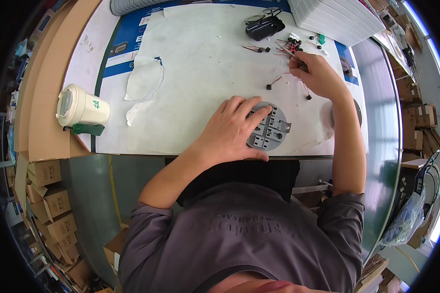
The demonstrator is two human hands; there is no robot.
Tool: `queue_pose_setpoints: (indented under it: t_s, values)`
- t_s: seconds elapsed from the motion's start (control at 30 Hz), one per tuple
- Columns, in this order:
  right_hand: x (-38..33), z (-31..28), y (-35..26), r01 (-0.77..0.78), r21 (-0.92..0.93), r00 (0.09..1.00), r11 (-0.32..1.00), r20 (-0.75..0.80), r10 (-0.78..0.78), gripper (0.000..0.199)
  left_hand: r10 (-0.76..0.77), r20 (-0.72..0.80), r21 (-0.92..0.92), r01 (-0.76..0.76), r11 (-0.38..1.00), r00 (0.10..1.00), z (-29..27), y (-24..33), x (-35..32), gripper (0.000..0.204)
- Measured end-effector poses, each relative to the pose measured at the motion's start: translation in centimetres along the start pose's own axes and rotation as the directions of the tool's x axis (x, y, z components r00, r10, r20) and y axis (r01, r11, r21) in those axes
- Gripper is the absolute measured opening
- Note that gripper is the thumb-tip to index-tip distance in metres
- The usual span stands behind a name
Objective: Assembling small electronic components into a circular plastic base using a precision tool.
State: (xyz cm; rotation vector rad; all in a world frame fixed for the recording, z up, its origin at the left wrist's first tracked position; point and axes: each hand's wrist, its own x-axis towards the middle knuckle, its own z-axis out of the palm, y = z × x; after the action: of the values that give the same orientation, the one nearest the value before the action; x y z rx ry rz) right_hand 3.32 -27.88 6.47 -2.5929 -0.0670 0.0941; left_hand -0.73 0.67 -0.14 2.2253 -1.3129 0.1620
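Seen from above, a person in a grey shirt sits at a white bench (190,73). The left hand (232,129) lies flat, fingers spread and loose, pressing on a round grey plastic plate (271,129) with square slots, which sits near the front edge of the bench. The right hand (320,73) reaches further back and to the right, its grip pinched on a thin red wire (291,52) from a loose scatter of small wired parts (278,80) with black ends. Behind them lies a black box-shaped device (265,27). Far left on the bench stands a white lidded paper cup (80,107) with a small green mark on its side, next to a green clip (88,129). A blue mat (127,44) shows under torn white paper, carrying white rectangular labels. Stacked white trays (335,17) sit at the back right – brown cardboard boxes (54,205) with white labels line the floor on the left
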Motion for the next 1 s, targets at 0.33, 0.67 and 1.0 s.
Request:
queue_pose_setpoints:
  t_s: [0.33,0.67,1.0]
  values:
    - [-0.2,-0.1,-0.3,-0.116,-0.060,0.968,0.991,0.215,0.127,0.022,-0.084,-0.012,-0.007,0.083,0.996,0.996,-3.7,-2.3,-2.1,0.087]
    - [2.4,7.0,-2.2,0.206,-0.371,0.905,0.905,-0.279,-0.321,0.025,-0.143,0.039,0.073,0.140,0.987,0.989,-4.7,-2.5,-3.0,0.049]
    - [-7.7,4.0,-1.9,-0.151,0.311,0.849,0.938,-0.445,0.284,0.019,-0.263,-0.069,-0.076,0.258,0.963,0.962,-4.9,-3.3,-2.7,0.029]
